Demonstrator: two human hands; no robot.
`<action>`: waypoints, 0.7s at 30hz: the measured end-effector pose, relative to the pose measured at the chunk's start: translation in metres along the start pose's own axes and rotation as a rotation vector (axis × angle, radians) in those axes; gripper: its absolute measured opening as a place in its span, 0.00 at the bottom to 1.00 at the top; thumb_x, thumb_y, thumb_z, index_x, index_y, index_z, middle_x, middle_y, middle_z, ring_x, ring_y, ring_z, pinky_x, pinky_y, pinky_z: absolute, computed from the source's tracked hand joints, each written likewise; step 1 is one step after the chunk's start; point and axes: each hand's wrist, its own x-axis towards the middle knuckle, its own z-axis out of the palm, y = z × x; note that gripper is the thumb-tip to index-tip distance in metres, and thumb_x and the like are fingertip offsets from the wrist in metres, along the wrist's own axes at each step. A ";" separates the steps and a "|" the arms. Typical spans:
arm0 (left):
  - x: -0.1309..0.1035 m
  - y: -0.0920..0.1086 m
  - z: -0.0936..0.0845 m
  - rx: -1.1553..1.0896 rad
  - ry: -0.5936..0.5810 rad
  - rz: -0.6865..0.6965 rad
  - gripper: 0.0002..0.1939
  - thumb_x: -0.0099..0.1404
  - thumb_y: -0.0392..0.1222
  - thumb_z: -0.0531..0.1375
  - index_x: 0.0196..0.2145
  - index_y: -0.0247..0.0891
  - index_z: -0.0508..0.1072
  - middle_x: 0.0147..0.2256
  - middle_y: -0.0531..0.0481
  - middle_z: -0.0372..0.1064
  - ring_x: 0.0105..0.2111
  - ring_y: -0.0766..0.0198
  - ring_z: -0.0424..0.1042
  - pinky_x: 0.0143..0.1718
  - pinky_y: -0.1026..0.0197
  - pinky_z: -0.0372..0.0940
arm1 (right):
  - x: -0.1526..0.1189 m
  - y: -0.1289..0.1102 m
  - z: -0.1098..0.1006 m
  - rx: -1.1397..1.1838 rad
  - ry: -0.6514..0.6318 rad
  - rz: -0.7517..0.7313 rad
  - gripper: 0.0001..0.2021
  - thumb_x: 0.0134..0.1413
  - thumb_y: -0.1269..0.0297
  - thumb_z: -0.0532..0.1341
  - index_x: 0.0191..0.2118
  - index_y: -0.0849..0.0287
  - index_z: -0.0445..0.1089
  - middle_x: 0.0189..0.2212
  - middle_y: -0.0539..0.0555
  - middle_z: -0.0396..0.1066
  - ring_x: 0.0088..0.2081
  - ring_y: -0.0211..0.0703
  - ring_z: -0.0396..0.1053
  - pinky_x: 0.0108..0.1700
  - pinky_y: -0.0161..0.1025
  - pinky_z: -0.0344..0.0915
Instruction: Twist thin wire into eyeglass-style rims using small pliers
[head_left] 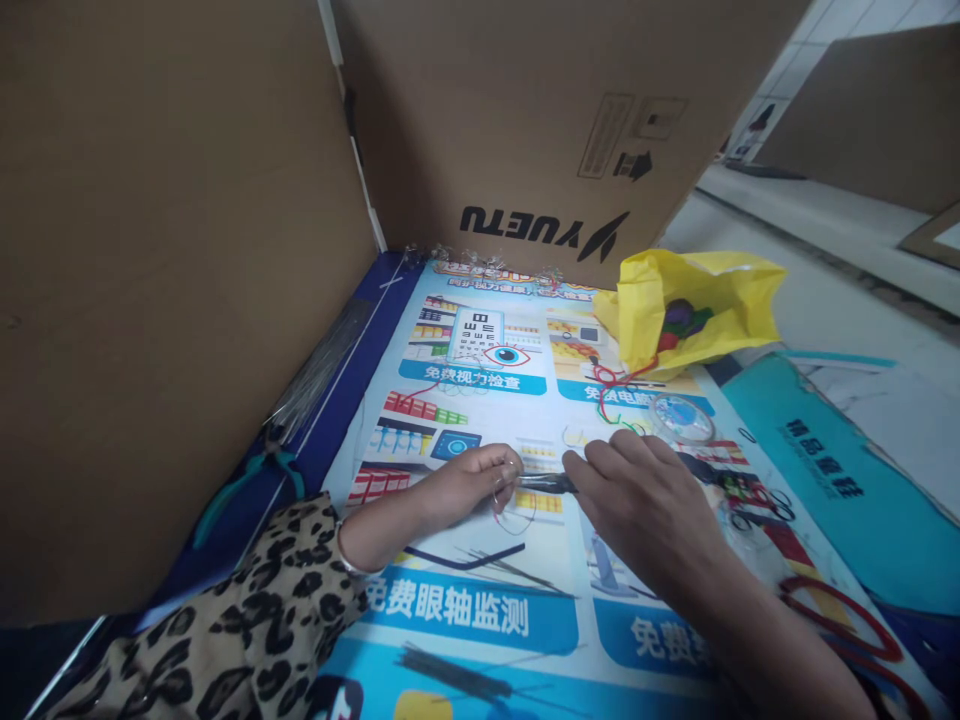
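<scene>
My left hand (pixel 476 482), coming from a leopard-print sleeve, has its thumb and fingers pinched on a thin wire (pixel 517 530) that curves in a loop below the fingertips. My right hand (pixel 645 500) is wrapped round a pair of pliers (pixel 553 484). The pliers' metal jaws point left and reach the wire at my left fingertips; whether they grip it I cannot tell. Beneath my hands lie a dark curved strip (pixel 465 562) and several thin dark wires (pixel 525 575). Nearer to me is a bundle of short dark wires (pixel 454 672).
Cardboard walls (pixel 165 250) rise left and behind. By the left wall lie teal-handled pliers (pixel 251 490) and straight wires (pixel 326 365). A yellow bag (pixel 705 300) with coloured cord, a clear roll (pixel 682 418), a teal cardboard piece (pixel 810 500) and red cord (pixel 844 615) are at right.
</scene>
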 end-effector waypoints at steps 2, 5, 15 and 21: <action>0.000 0.000 0.000 0.029 -0.003 0.011 0.16 0.61 0.52 0.55 0.29 0.35 0.62 0.20 0.56 0.58 0.21 0.71 0.56 0.27 0.66 0.52 | 0.000 -0.001 0.001 -0.015 0.004 0.010 0.05 0.51 0.72 0.57 0.28 0.57 0.66 0.24 0.53 0.62 0.31 0.45 0.53 0.34 0.42 0.45; 0.000 -0.001 -0.001 0.106 0.019 0.013 0.16 0.62 0.52 0.53 0.28 0.35 0.61 0.21 0.56 0.58 0.21 0.71 0.56 0.27 0.66 0.52 | 0.001 -0.003 0.000 -0.039 0.013 0.025 0.05 0.51 0.72 0.57 0.29 0.57 0.67 0.25 0.53 0.63 0.31 0.45 0.54 0.34 0.42 0.45; 0.000 -0.004 -0.004 0.269 0.056 0.002 0.15 0.63 0.52 0.51 0.29 0.36 0.62 0.24 0.55 0.60 0.24 0.70 0.58 0.29 0.66 0.54 | 0.001 -0.009 -0.003 -0.072 0.025 0.044 0.06 0.51 0.74 0.56 0.32 0.59 0.69 0.26 0.55 0.64 0.32 0.45 0.55 0.34 0.42 0.46; 0.002 -0.004 -0.005 0.231 0.009 -0.020 0.17 0.61 0.55 0.52 0.28 0.36 0.61 0.22 0.56 0.58 0.22 0.70 0.57 0.26 0.66 0.54 | 0.001 -0.008 0.001 -0.034 0.009 0.054 0.05 0.49 0.74 0.58 0.27 0.57 0.66 0.25 0.54 0.64 0.31 0.45 0.55 0.33 0.42 0.44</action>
